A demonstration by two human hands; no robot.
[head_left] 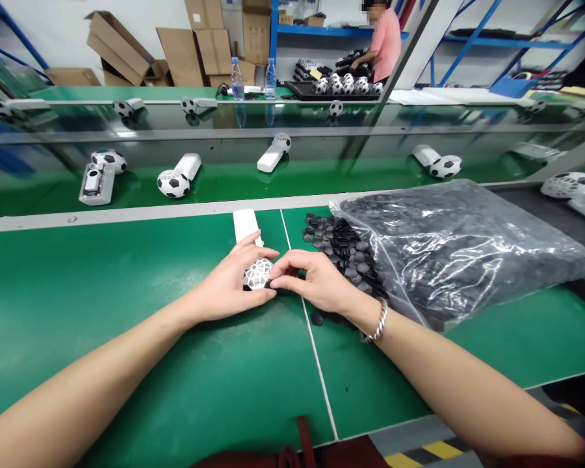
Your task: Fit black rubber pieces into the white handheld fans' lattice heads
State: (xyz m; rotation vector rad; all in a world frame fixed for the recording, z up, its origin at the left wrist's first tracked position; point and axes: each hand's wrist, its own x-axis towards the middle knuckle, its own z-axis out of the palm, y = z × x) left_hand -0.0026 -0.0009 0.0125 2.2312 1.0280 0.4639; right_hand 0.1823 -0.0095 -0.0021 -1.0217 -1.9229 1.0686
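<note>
A white device with a round lattice head (258,273) and a flat white body (246,225) lies on the green table. My left hand (231,279) wraps round the head, thumb at its near side and fingers over the far side. My right hand (316,279) pinches a small black piece (268,284) against the head's right edge. Some black shows along the head's lower rim. Just beyond my right hand is a pile of black pentagonal pieces (353,257), spilling from a clear plastic bag (458,247).
Beyond the table edge, a green conveyor (224,185) carries several white devices with football-patterned heads (174,184). Two water bottles (236,79), a black tray of football-patterned balls (338,88) and a person in pink (386,42) are farther back. A dark tray (526,195) lies at the right.
</note>
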